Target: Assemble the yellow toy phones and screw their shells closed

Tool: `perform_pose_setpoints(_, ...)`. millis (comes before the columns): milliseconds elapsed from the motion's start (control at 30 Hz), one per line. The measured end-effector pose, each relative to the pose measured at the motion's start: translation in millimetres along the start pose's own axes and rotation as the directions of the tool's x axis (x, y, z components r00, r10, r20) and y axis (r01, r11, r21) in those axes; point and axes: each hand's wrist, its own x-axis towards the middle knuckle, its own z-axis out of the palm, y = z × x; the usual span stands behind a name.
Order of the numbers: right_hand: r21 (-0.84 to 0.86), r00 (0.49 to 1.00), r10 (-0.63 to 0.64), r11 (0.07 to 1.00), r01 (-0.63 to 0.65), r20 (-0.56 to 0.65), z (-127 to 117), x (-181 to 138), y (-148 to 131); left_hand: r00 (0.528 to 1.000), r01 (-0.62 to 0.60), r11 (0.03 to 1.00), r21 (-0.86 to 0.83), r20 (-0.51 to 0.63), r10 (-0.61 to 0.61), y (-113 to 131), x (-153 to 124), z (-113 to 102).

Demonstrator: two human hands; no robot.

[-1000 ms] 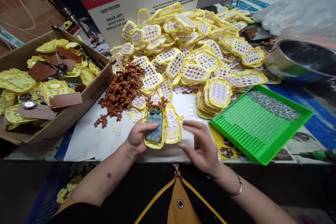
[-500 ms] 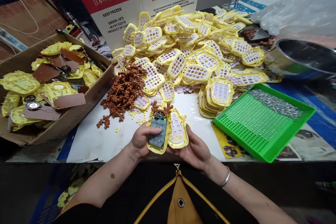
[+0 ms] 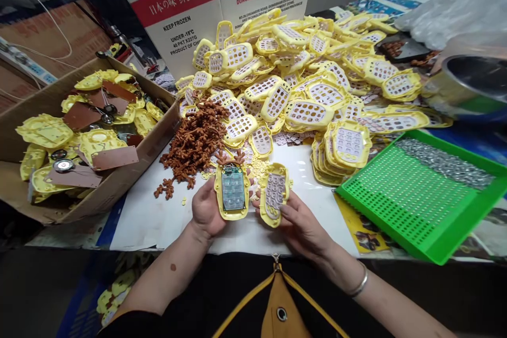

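Note:
My left hand (image 3: 208, 207) is closed round a yellow toy phone shell (image 3: 219, 206) that holds a green circuit board (image 3: 233, 188). Brown antlers (image 3: 231, 158) stick up from the top of this half. In my right hand (image 3: 303, 216) is the other yellow cover half (image 3: 274, 195), tilted, its inner side showing a pale keypad with several keys. A gap separates the two halves above the white table surface (image 3: 174, 227). Just beyond them lies a heap of brown antler pieces (image 3: 194, 140), with small yellow bits (image 3: 259, 168) scattered beside it.
A large pile of yellow covers with keypads (image 3: 285, 74) fills the back. At left, a cardboard box (image 3: 158, 140) holds yellow halves with wired speakers. A green tray (image 3: 396, 206) with metal screws stands at right, near a stack of covers (image 3: 348, 142) and a metal pot (image 3: 447, 90).
The two halves were side by side and touching; now they are apart. My left thumb has moved off the circuit board, and the right cover has turned and tilted. The camera view has shifted slightly.

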Motion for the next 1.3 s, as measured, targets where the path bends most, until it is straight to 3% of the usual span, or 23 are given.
perform_pose_setpoints(167, -0.078, 0.999, -0.045, 0.996, 0.047, 0.027, 12, 10, 8, 0.995, 0.075, 0.996, 0.044, -0.075, -0.071, -3, 7, 8)
perform_pose_setpoints(367, -0.115, 0.996, -0.07, 0.99, 0.077, 0.063, 18, 20, 21, 0.975, -0.173, 0.952, 0.253, -0.09, 0.201, -18, 7, 14)
perform_pose_setpoints(700, -0.101, 0.991, -0.131, 0.986, 0.132, 0.013, 20, 21, 26, 0.962, -0.25, 0.828, 0.503, 0.028, 0.273, -28, 6, 15)
perform_pose_setpoints(933, -0.146, 0.991, -0.137, 0.98, 0.137, 0.013, 18, 19, 29, 0.979, -0.135, 0.88, 0.455, -0.076, 0.189, -33, 5, 23)
perform_pose_setpoints(1033, -0.16, 0.992, -0.122, 0.979, 0.125, 0.03, 15, 19, 26, 0.986, -0.127, 0.893, 0.433, -0.046, 0.162, -33, 5, 22)
perform_pose_setpoints(1200, -0.219, 0.969, -0.015, 0.973, 0.071, 0.246, 8, 14, 13, 0.997, -0.049, 0.944, 0.327, -0.046, 0.068, -20, 5, 13)
perform_pose_setpoints(1300, -0.439, 0.916, 0.032, 0.884, 0.161, 0.4, 8, 7, 1, 0.999, 0.051, 0.967, 0.251, -0.026, -0.046, -11, 4, 7)
